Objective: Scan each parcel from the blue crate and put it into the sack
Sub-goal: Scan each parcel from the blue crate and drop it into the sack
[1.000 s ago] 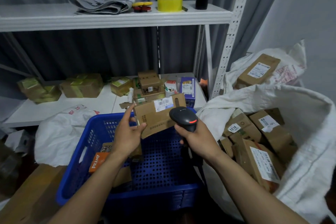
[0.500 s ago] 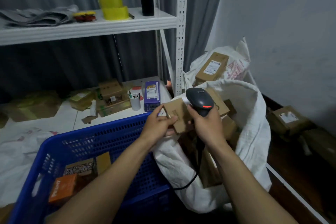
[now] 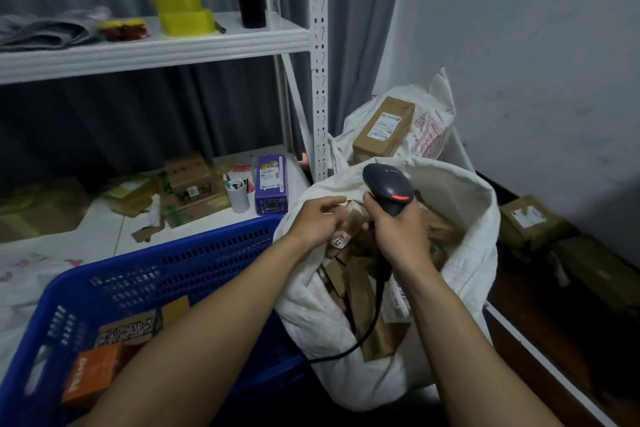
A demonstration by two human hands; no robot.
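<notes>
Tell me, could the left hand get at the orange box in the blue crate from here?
Probably yes. The left hand is over the sack, and the orange box lies uncovered in the open-topped blue crate below that forearm.

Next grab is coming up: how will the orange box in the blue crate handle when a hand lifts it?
The orange box looks like rigid printed carton with flat faces, so it should stay stiff and not roll. It seems small beside the left forearm, so probably light. It lies tilted against the blue crate wall near a patterned box, so it may slide when nudged.
</notes>
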